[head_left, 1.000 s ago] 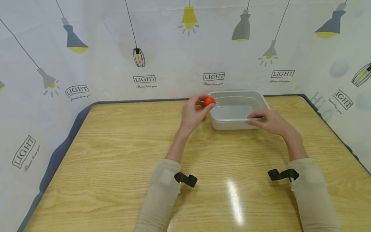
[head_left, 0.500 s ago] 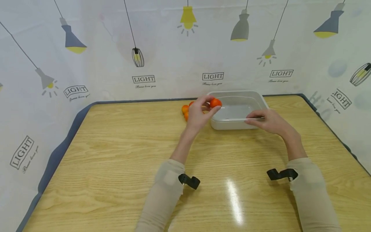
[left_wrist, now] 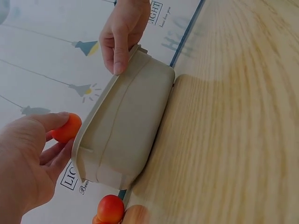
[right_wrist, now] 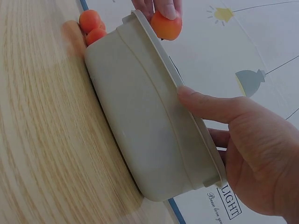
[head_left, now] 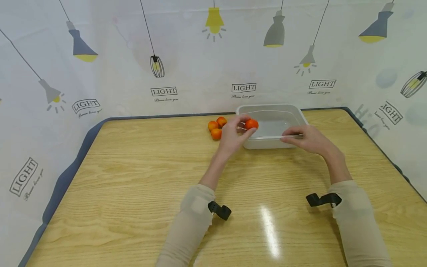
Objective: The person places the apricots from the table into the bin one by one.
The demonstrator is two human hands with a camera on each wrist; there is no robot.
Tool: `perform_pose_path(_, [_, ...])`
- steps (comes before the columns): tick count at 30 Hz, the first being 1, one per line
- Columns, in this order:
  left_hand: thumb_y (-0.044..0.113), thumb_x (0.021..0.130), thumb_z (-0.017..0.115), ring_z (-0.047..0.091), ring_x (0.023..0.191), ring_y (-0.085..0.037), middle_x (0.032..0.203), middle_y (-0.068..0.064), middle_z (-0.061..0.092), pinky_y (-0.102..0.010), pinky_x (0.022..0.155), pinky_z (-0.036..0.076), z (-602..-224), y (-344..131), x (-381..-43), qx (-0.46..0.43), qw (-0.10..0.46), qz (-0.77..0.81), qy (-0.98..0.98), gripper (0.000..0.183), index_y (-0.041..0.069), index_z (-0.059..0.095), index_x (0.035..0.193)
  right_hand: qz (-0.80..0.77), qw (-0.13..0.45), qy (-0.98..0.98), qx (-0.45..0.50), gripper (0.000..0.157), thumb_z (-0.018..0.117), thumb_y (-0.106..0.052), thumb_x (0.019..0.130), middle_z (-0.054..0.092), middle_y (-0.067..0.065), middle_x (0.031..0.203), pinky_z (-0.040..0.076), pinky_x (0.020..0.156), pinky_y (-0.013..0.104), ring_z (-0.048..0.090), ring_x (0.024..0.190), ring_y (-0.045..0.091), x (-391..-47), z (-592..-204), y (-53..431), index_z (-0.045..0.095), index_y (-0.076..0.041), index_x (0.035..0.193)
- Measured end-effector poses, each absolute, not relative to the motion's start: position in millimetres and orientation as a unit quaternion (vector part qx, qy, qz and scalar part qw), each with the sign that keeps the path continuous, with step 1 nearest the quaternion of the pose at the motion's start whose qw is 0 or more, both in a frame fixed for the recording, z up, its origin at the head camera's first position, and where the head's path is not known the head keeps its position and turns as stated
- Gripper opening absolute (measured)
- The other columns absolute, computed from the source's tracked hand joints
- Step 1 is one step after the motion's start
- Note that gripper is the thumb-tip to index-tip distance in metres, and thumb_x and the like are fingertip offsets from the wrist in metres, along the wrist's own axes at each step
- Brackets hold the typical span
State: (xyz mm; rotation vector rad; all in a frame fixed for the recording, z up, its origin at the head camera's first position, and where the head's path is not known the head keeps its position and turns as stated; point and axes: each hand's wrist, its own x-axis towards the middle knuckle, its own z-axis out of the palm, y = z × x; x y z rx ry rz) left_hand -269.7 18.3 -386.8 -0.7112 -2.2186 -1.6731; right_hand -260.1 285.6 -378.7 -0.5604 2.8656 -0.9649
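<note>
Left hand: pinched one red-orange fruit, above the left end of a pale tub. Right hand: pinched the tub's near rim. Three further fruits: clustered left, near the back edge. Tabletop: extended broadly leftward and frontward.

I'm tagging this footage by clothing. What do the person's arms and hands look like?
Left hand and right hand are ungloved. The left sleeve and right sleeve are plain beige, slightly wrinkled, ending short of the wrist. A black, curved bracket juts from the left cuff; a similar one from the right.
</note>
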Motion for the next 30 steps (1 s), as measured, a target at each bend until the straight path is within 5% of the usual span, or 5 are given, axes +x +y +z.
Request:
perform_pose_path(12, [0.007,0.077,0.073,0.059,0.088,-0.028,0.102,-0.016,0.056,-0.020,0.074,0.051,-389.4,20.1,-270.6,-0.238,0.122,-0.602,-0.753,0.038,0.000,0.058,0.111,-0.309,0.030,0.933,-0.181,0.035,0.060,-0.044,0.085,0.065,0.002,0.099,0.047,0.078,0.039,0.057,0.089,0.019,-261.5,-379.6,285.7,0.067,-0.015,0.103])
perform_pose_path(19, [0.012,0.080,0.071,0.058,0.091,-0.023,0.105,-0.007,0.057,-0.019,0.075,0.050,-382.6,16.2,-267.1,-0.239,0.121,-0.594,-0.759,0.038,0.003,0.057,0.114,-0.303,0.031,0.936,-0.176,0.036,0.059,-0.046,0.085,0.064,0.002,0.100,0.046,0.079,0.040,0.057,0.090,0.019,-261.1,-379.9,286.0,0.066,-0.016,0.104])
perform_pose_path(30, [0.007,0.080,0.070,0.057,0.091,-0.027,0.104,-0.014,0.056,-0.034,0.080,0.052,-364.7,3.3,-258.2,-0.230,0.115,-0.598,-0.759,0.037,-0.002,0.057,0.113,-0.311,0.036,0.934,-0.172,0.037,0.060,-0.046,0.084,0.064,0.002,0.101,0.046,0.080,0.039,0.056,0.091,0.019,-259.6,-378.5,285.6,0.067,-0.016,0.104])
